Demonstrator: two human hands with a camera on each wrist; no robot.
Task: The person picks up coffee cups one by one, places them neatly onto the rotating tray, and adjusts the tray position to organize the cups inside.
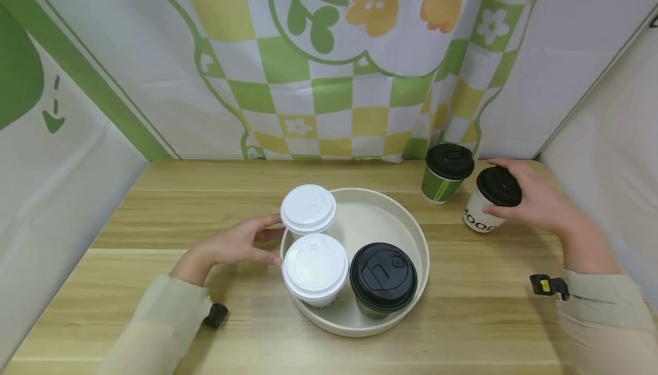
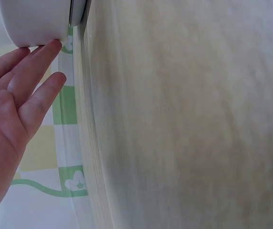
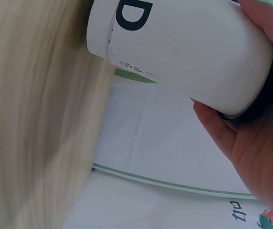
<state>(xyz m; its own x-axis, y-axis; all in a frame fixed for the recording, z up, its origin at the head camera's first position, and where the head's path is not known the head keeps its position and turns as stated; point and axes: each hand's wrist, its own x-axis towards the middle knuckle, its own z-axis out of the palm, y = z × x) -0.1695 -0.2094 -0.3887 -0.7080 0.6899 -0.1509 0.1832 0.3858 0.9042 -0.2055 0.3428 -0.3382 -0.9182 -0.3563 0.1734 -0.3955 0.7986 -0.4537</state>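
My right hand (image 1: 540, 199) grips a white paper cup (image 1: 479, 210) from above, thumb and fingers around its black lid (image 1: 500, 185). Dark lettering shows on this cup, which stands upright, or nearly so, at the table's right. My left hand (image 1: 237, 244) has its fingers loosely extended at the left rim of a round cream tray (image 1: 421, 249), beside two cups with white lids. In the left wrist view, its fingertips (image 2: 54, 45) are right at a pale curved wall. The back white-lidded cup (image 1: 308, 209) and front white-lidded cup (image 1: 315, 269) stand on the tray's left side.
A green cup with a black lid (image 1: 383, 279) stands on the tray's front right. Another black-lidded green cup (image 1: 442, 178) is at the table's back, just left of the gripped cup. A checked curtain (image 1: 334, 95) hangs behind the wooden table (image 1: 247, 335).
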